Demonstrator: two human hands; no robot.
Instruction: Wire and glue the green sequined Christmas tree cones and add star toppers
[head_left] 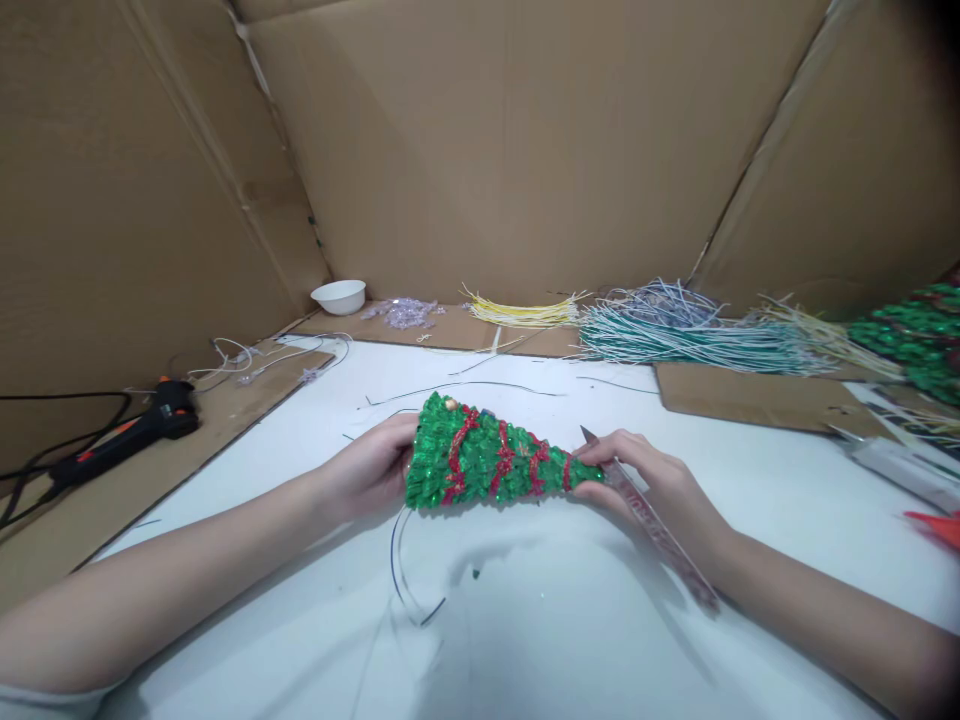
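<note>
A small green tinsel tree (487, 455) with red garland bands lies on its side in the air, its wide base to the left and its tip to the right. My left hand (375, 465) grips the base, its fingers partly hidden behind it. Between thumb and fingers of my right hand (652, 480) is the tip. A craft knife (664, 540) with a clear handle also rests in my right hand, its blade pointing up and left. Thin wires (397, 565) hang down from the tree's base.
A black glue gun (127, 440) lies at the left on cardboard. At the back are a white bowl (339, 297), clear beads (405, 313), yellow wires (523, 312) and green wires (697, 340). Another knife (904, 470) and green tinsel (919, 335) are at the right.
</note>
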